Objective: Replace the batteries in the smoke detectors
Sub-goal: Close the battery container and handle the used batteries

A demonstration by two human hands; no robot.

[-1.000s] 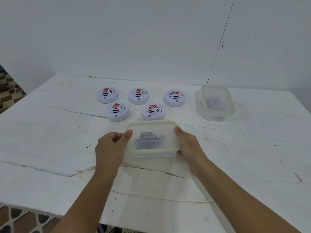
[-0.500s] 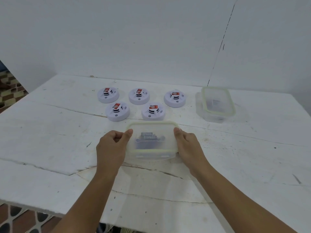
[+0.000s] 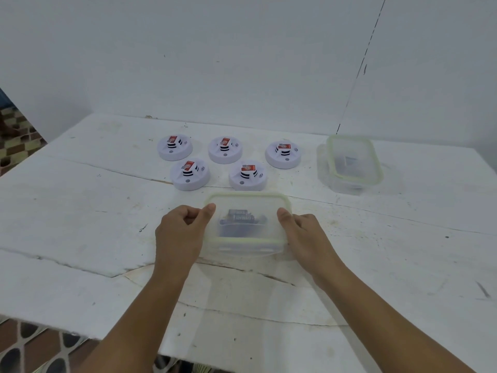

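Several round white smoke detectors lie on the white table in two rows, each with a red-labelled battery on top. In front of them stands a clear lidded container with a pale green rim, with dark batteries inside. My left hand grips its left side, thumb on the lid. My right hand grips its right side the same way.
A second clear container with a green-rimmed lid stands at the back right of the table, something small inside. A white wall rises close behind the table. The table's near edge runs at the lower left, over a patterned floor.
Both hands stay on the container's sides; the thumbs have shifted slightly on the lid. The container has not visibly moved.
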